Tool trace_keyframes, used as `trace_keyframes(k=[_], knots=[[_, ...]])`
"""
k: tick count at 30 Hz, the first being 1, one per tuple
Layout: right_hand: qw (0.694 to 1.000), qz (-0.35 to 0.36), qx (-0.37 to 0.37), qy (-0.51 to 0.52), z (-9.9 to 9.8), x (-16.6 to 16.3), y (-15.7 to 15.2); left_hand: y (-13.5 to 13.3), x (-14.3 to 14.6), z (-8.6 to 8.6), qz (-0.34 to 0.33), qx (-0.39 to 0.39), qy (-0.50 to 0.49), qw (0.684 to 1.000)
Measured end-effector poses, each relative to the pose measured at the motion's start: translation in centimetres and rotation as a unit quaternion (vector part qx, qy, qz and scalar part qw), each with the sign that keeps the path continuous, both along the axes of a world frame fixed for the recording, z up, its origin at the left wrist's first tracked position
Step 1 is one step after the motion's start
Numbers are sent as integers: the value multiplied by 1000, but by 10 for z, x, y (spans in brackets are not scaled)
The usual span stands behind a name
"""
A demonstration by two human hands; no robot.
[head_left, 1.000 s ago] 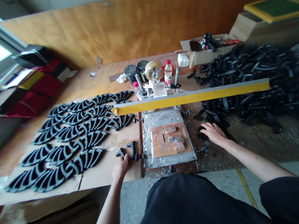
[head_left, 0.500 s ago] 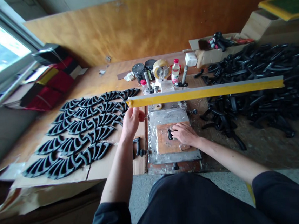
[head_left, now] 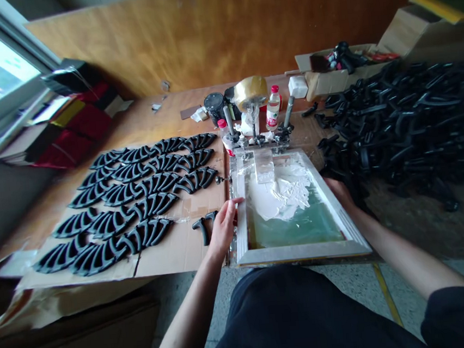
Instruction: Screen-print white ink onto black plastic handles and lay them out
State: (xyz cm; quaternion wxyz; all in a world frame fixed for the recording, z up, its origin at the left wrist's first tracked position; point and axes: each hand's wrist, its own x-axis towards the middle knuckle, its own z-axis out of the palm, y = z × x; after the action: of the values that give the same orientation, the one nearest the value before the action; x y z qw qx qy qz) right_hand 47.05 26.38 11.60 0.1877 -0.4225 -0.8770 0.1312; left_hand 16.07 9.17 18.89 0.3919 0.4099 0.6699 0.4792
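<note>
A screen printing frame (head_left: pixel 244 233) with a pale metal rim lies lowered over the bench fixture. White paste (head_left: pixel 271 200) is smeared across the upper part of its green mesh (head_left: pixel 290 231). My left hand (head_left: pixel 223 227) is at the frame's left side, thumb against the rim and fingers curled below it. Past the right rim is my right hand (head_left: pixel 340 193), close to the heap of black curved handles (head_left: pixel 395 120); its fingers are mostly hidden. Two black handles (head_left: pixel 203 229) lie on cardboard beside my left hand. The wooden block under the screen is covered.
Rows of black handles (head_left: pixel 136 205) fan out over the cardboard (head_left: pixel 162 257) at left. Behind the frame stand a clamp with metal posts (head_left: pixel 287 111), a tape roll (head_left: pixel 251 91), a red-capped bottle (head_left: pixel 273 107) and a dark tub (head_left: pixel 214 107). A carton (head_left: pixel 326 88) sits at back right.
The screen frame has swung down from its raised, edge-on position. My right hand has left the black part on the wooden block and moved right. My left hand has come down with the frame.
</note>
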Motion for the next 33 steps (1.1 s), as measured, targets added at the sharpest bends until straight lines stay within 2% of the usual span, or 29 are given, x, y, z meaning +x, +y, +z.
trace_keyframes(k=[2, 4, 5, 7, 10, 12, 14, 17, 19, 20, 22, 25, 27, 29, 31, 33], knots=[[994, -98, 35, 45, 13, 0, 17, -2, 1, -26, -1, -31, 16, 999], [982, -131, 92, 100, 30, -24, 25, 2, 1, -47, 4, -67, 50, 997], [980, -114, 119, 113, 41, -43, 25, 5, 1, -56, 5, -82, 67, 994], [985, -32, 145, 86, 59, -84, 22, 11, -2, -68, 3, -103, 94, 990], [994, 48, 95, -10, 72, -130, 9, 16, -6, -78, -2, -121, 114, 986], [994, 82, 51, -56, 66, -136, -4, 17, -8, -82, -3, -131, 120, 984], [986, 143, 37, -74, 56, -124, -18, 17, -9, -84, -2, -130, 120, 984], [954, 286, 45, -73, 46, -95, -34, 16, -9, -86, -1, -120, 112, 986], [934, 347, 34, -79, 48, -83, -37, 16, -8, -85, 2, -118, 105, 987], [931, 353, 27, -82, 50, -81, -36, 16, -8, -85, 4, -117, 102, 988], [945, 317, 30, -71, 52, -84, -34, 16, -8, -83, 5, -114, 91, 989], [963, 256, 81, -25, 44, -91, -41, 15, -8, -81, -2, -106, 63, 992], [959, 263, 103, -6, 35, -89, -51, 14, -8, -80, -6, -101, 48, 994], [956, 279, 90, -2, 30, -85, -59, 13, -7, -79, -3, -97, 42, 994], [964, 260, 62, 5, 36, -87, -57, 13, -6, -75, 0, -95, 30, 995], [977, 206, 47, 23, 51, -99, -45, 12, -6, -65, -7, -88, 2, 996]])
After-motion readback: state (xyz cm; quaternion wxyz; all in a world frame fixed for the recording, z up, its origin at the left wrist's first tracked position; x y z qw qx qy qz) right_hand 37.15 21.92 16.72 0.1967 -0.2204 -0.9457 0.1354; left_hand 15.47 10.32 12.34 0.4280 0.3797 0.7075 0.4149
